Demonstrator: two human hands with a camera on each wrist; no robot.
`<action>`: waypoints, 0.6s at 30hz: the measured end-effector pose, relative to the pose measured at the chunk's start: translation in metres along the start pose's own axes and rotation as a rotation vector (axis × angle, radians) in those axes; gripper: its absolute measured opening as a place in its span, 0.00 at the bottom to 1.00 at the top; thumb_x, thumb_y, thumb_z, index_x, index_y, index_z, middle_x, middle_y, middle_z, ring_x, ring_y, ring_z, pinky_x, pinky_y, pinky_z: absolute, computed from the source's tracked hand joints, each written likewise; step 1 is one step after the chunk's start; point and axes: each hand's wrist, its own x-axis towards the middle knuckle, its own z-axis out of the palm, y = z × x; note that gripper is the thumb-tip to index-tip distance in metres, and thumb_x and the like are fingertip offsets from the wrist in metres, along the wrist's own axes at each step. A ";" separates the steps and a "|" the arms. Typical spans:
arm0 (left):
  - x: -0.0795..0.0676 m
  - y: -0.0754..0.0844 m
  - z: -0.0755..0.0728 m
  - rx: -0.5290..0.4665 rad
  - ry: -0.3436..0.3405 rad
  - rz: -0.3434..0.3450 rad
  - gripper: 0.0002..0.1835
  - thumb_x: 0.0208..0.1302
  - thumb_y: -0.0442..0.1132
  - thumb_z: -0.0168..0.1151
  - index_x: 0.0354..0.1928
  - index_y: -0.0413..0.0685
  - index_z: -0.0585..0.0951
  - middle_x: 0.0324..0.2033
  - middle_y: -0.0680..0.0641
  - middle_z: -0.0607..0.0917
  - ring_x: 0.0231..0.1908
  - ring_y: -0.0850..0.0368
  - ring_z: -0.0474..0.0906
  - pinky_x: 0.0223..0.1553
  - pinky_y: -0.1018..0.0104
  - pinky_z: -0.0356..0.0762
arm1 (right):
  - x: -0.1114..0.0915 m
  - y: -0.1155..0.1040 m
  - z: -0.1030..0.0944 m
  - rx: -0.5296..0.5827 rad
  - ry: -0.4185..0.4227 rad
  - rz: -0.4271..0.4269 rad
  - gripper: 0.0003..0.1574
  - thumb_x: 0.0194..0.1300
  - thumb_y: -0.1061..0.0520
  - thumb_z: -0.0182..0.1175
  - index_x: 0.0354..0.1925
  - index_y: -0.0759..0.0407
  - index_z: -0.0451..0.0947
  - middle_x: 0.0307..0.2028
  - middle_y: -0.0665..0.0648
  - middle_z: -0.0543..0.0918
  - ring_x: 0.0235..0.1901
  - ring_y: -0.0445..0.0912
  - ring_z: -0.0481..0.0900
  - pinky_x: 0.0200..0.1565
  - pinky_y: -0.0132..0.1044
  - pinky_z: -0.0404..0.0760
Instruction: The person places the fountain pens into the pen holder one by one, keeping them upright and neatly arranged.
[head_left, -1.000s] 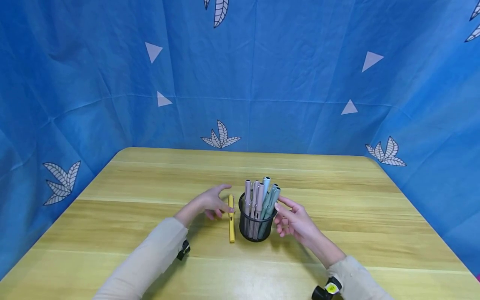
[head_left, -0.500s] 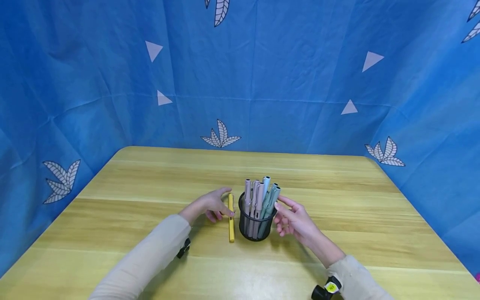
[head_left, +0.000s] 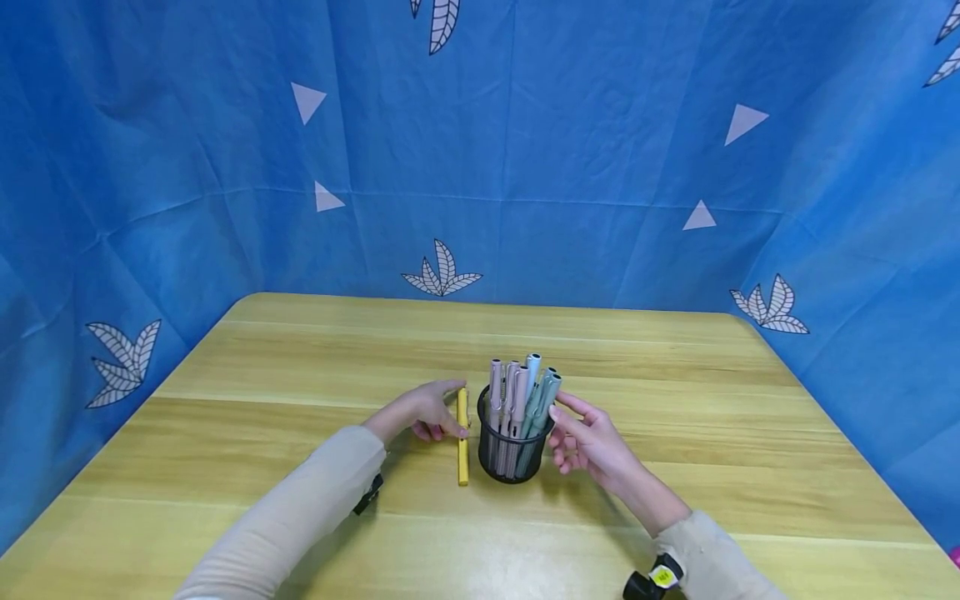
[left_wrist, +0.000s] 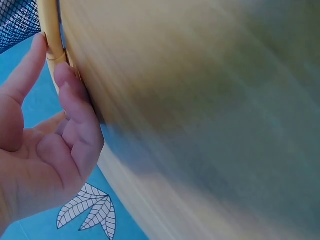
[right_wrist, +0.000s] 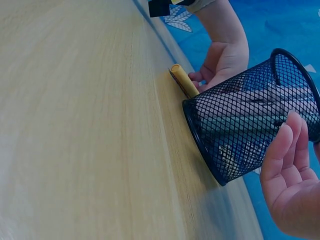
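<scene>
A yellow pen (head_left: 462, 463) lies lengthwise on the table, just left of a black mesh pen holder (head_left: 495, 460). My left hand (head_left: 435, 407) pinches this pen near its middle; in the left wrist view the thumb (left_wrist: 30, 70) is on one side of the yellow barrel (left_wrist: 49, 20) and the fingers are on the other. Several capped pens (head_left: 517, 400) in mauve, light blue and grey-green stand upright in the holder. At the holder's right rim my right hand (head_left: 588, 437) grips with thumb and index finger, its other fingers curled beside the mesh (right_wrist: 240, 115).
The wooden table (head_left: 300, 350) has rounded back corners. A blue cloth (head_left: 570, 150) with leaf and triangle prints hangs behind it and along both sides. Black wrist cameras sit on both sleeves, the right one (head_left: 645, 583) low in the head view.
The left hand has shifted slightly right, and its thumb and fingers have come closer around the yellow pen. The right hand and the pen holder have stayed in place.
</scene>
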 end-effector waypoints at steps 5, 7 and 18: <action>0.001 0.000 0.000 0.013 0.000 -0.012 0.50 0.41 0.37 0.72 0.67 0.55 0.55 0.23 0.45 0.78 0.15 0.59 0.70 0.17 0.70 0.71 | 0.000 0.000 0.000 0.002 -0.003 -0.001 0.39 0.66 0.53 0.50 0.67 0.64 0.44 0.18 0.50 0.75 0.14 0.40 0.73 0.18 0.29 0.74; 0.001 0.000 0.000 0.009 0.002 -0.015 0.50 0.41 0.36 0.72 0.67 0.55 0.55 0.21 0.46 0.78 0.15 0.59 0.70 0.17 0.71 0.70 | 0.000 0.000 0.000 0.004 -0.004 -0.001 0.39 0.66 0.53 0.49 0.67 0.64 0.44 0.18 0.50 0.75 0.14 0.40 0.73 0.18 0.29 0.74; 0.002 -0.002 -0.003 -0.014 0.001 -0.008 0.40 0.42 0.33 0.70 0.60 0.54 0.63 0.19 0.45 0.79 0.16 0.57 0.74 0.18 0.68 0.71 | 0.001 0.001 0.000 0.004 0.000 0.002 0.38 0.66 0.54 0.49 0.67 0.63 0.44 0.18 0.50 0.75 0.14 0.40 0.73 0.18 0.30 0.74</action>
